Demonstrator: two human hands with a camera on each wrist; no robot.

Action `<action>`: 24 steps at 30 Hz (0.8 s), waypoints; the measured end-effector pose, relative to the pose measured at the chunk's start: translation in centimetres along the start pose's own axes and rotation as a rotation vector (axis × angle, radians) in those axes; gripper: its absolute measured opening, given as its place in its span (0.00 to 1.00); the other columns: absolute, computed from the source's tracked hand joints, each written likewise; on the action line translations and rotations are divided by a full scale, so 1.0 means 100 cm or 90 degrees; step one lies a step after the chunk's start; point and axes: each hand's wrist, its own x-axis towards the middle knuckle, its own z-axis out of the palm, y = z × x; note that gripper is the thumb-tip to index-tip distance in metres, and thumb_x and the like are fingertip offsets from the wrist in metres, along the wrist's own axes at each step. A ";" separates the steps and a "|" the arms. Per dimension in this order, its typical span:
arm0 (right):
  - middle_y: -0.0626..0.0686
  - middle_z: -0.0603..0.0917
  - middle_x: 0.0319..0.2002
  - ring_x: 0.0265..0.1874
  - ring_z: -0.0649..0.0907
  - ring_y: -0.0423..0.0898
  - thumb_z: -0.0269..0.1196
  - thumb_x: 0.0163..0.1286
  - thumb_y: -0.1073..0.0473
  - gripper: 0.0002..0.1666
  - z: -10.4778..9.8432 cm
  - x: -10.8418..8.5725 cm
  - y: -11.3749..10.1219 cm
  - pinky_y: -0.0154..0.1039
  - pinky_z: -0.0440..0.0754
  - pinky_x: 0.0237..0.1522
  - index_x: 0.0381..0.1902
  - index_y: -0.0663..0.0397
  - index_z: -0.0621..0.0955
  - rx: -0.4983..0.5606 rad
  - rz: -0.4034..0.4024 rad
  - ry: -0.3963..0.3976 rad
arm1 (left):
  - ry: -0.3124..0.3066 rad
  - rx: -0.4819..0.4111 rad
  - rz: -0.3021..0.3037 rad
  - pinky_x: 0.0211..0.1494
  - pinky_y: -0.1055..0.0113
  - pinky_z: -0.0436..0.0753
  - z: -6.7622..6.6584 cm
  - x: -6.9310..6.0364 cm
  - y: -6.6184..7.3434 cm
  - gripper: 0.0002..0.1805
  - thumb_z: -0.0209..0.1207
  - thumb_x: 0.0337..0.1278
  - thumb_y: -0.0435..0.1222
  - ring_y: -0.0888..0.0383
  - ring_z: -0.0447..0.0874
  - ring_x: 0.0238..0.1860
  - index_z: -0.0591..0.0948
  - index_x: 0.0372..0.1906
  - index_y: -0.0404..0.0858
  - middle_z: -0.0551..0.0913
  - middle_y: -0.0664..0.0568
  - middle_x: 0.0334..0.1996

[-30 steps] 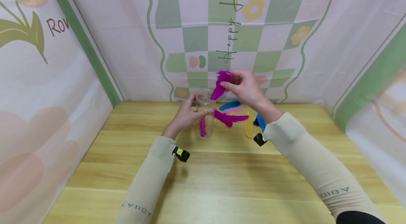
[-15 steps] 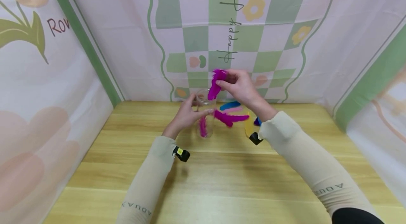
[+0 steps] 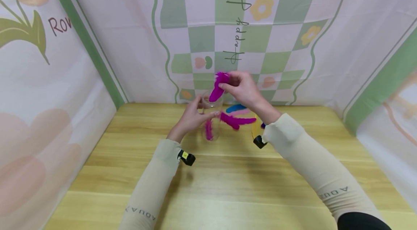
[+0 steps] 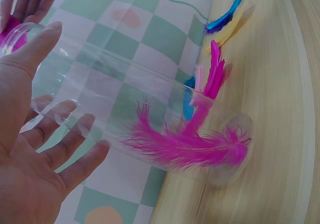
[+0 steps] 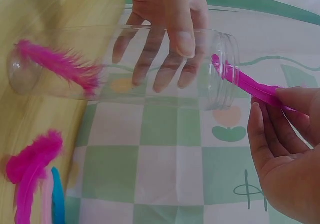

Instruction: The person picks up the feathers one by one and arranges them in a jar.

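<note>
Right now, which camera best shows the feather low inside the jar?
The left wrist view: the feather appears largest there, its wispy edges plain through the jar. The right wrist view shows it smaller, near the jar's base; the head view gives just a small pink streak.

Magenta feather (image 3: 217, 88), blue feather (image 3: 236, 108), beige sleeves (image 3: 158, 179), green-and-white checked backdrop (image 3: 224, 34)

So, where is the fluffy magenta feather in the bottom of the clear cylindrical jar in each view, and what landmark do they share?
Head: the fluffy magenta feather is just below the picture's centre.
Left wrist: the feather is right of and below centre.
Right wrist: the feather is at the upper left.
Shared landmark: the clear cylindrical jar around it, visible in all three.
</note>
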 end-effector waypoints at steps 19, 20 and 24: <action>0.57 0.88 0.43 0.42 0.85 0.57 0.67 0.73 0.59 0.12 0.003 -0.002 0.012 0.56 0.84 0.50 0.50 0.57 0.87 -0.076 0.025 -0.057 | -0.004 -0.003 -0.004 0.61 0.52 0.80 0.000 0.001 0.000 0.42 0.72 0.53 0.59 0.51 0.77 0.62 0.69 0.69 0.49 0.78 0.55 0.53; 0.57 0.88 0.43 0.42 0.85 0.57 0.67 0.73 0.59 0.11 0.003 -0.003 0.013 0.55 0.85 0.49 0.49 0.57 0.87 -0.083 0.024 -0.061 | -0.003 -0.003 -0.003 0.62 0.52 0.80 0.000 0.001 -0.001 0.41 0.72 0.54 0.59 0.51 0.77 0.61 0.69 0.69 0.49 0.78 0.55 0.53; 0.55 0.87 0.41 0.40 0.84 0.53 0.66 0.74 0.57 0.09 0.004 -0.004 0.016 0.51 0.86 0.44 0.46 0.55 0.87 -0.104 0.023 -0.082 | -0.002 -0.009 -0.002 0.62 0.52 0.80 0.000 0.002 -0.002 0.38 0.72 0.54 0.57 0.50 0.77 0.61 0.70 0.67 0.50 0.78 0.54 0.53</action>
